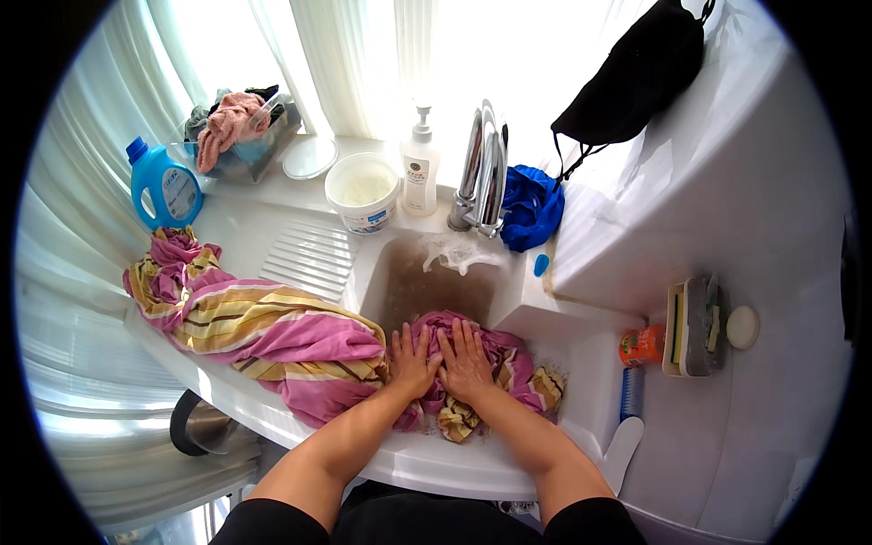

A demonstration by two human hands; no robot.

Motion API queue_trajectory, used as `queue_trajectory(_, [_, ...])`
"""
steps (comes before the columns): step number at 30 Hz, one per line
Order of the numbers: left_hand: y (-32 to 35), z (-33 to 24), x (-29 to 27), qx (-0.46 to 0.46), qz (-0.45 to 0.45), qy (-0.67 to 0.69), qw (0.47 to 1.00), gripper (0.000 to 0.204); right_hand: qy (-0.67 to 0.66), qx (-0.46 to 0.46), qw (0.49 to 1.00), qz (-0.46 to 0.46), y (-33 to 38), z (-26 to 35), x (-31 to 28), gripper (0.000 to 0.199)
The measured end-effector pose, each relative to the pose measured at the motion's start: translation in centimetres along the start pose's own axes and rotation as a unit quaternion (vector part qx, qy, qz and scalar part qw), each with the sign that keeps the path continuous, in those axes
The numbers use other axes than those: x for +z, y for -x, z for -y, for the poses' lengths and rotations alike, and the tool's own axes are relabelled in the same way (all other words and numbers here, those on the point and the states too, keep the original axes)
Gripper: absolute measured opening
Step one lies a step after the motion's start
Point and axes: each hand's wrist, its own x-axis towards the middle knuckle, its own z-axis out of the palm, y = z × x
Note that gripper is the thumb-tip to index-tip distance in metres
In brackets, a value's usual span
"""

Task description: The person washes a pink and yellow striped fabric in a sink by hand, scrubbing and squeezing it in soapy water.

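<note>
A large pink cloth with yellow and brown stripes point(318, 341) lies bunched and twisted across the left side of the white laundry sink point(531, 304). Part of it spreads into the basin, half sunk in cloudy brownish water point(436, 289) with white foam on top. My left hand point(413, 363) rests palm down on the wet fabric, fingers stretched out. Beside it, my right hand point(465, 365) also lies flat on the cloth with its fingers spread. Neither hand grips the fabric. A chrome faucet point(479, 177) stands behind the basin.
Along the back ledge are a blue detergent bottle point(166, 191), a clear bin of clothes point(259, 150), a white tub point(363, 191), a pump bottle point(420, 173) and a blue bag point(531, 207). A black bag point(636, 77) hangs upper right. Wall-side holder point(683, 327) contains sponges.
</note>
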Motion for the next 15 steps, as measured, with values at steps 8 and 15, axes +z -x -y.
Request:
queue_trajectory(8, [-4.8,1.9,2.8,-0.08,0.223,-0.021,0.971,0.051,-0.071,0.137,0.923,0.352,-6.0,-1.7,2.5,0.061])
queue_trajectory(15, [-5.9,7.5,11.0,0.05,-0.022,-0.162,0.985,0.055,-0.078,0.09,0.899,0.421,-12.4,-2.8,-4.5,0.058])
